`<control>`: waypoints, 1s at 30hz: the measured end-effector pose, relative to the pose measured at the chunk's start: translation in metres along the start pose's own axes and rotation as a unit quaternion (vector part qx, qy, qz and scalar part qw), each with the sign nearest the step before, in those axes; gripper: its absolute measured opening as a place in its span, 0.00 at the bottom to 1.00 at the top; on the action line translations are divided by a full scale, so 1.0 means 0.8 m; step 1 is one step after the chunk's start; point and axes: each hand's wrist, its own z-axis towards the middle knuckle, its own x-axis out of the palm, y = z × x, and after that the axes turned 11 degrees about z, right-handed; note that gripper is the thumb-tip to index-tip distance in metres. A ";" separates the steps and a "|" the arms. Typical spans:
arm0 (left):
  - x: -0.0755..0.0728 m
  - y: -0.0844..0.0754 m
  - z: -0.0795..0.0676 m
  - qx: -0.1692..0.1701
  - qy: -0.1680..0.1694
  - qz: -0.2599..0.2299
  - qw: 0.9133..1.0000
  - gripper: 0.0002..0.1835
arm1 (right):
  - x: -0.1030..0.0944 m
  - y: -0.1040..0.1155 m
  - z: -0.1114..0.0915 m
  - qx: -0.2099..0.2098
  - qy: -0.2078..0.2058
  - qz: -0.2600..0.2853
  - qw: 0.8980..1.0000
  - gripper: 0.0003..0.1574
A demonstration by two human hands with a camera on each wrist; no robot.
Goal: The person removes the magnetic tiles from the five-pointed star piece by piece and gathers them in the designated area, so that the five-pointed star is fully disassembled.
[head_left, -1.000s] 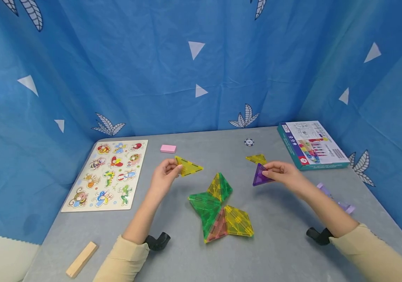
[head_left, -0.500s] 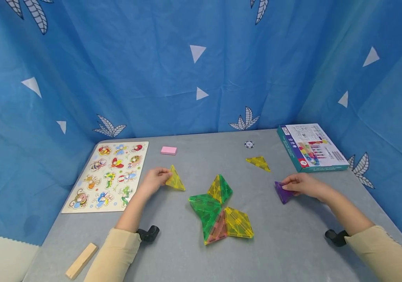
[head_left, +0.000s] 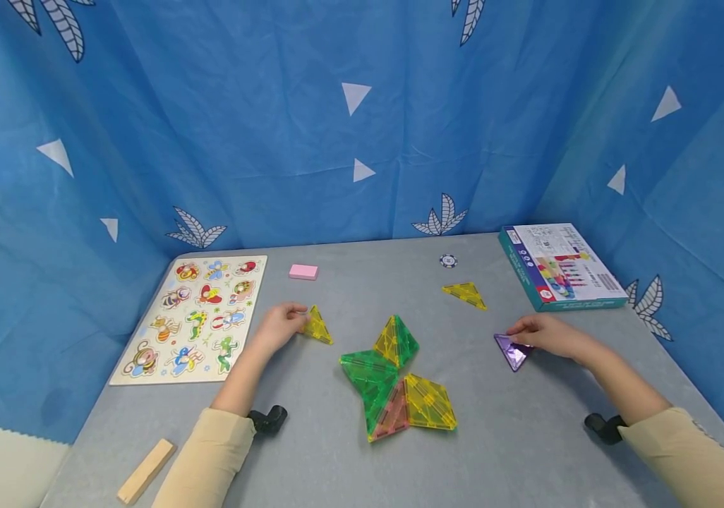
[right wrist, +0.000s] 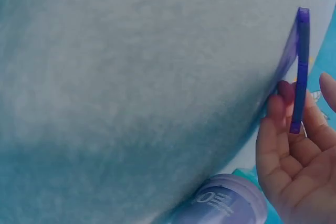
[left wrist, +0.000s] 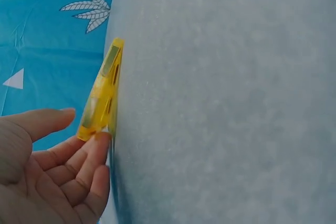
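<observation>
In the head view, my left hand (head_left: 281, 324) is at a yellow triangular magnetic tile (head_left: 316, 327). The left wrist view shows that tile (left wrist: 101, 90) tilted at the fingertips, the thumb lifted apart from it. My right hand (head_left: 543, 335) is at a purple triangular magnetic tile (head_left: 511, 351). From the right wrist, the purple tile (right wrist: 300, 72) appears edge-on, with fingers behind its near end and the thumb apart. Between the hands lies a joined group of tiles: green (head_left: 368, 377), red (head_left: 394, 413) and yellow (head_left: 430, 402). Another yellow tile (head_left: 466, 294) lies farther back.
A wooden insect puzzle board (head_left: 190, 321) lies at left, a wooden block (head_left: 146, 471) in front of it. Towards the back are a pink block (head_left: 303, 271), a round chip (head_left: 448, 260) and a teal-edged box (head_left: 565, 268). A lilac round object (right wrist: 226, 203) shows below the right hand.
Both hands have moved outward and down to the table, left hand with the yellow tile, right hand with the purple one. Their thumbs now stand off the tiles, which lie lower.
</observation>
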 end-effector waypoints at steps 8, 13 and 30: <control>-0.003 -0.014 -0.011 0.017 -0.023 0.066 0.997 0.20 | 0.002 0.011 0.000 -0.004 -0.018 -0.041 0.999 0.24; 0.002 -0.046 -0.032 0.075 -0.021 0.092 0.993 0.22 | 0.011 0.027 0.001 0.000 -0.047 -0.066 0.997 0.25; 0.065 -0.139 -0.119 0.275 0.075 0.241 0.928 0.22 | 0.104 0.083 0.022 -0.120 0.121 -0.008 0.985 0.20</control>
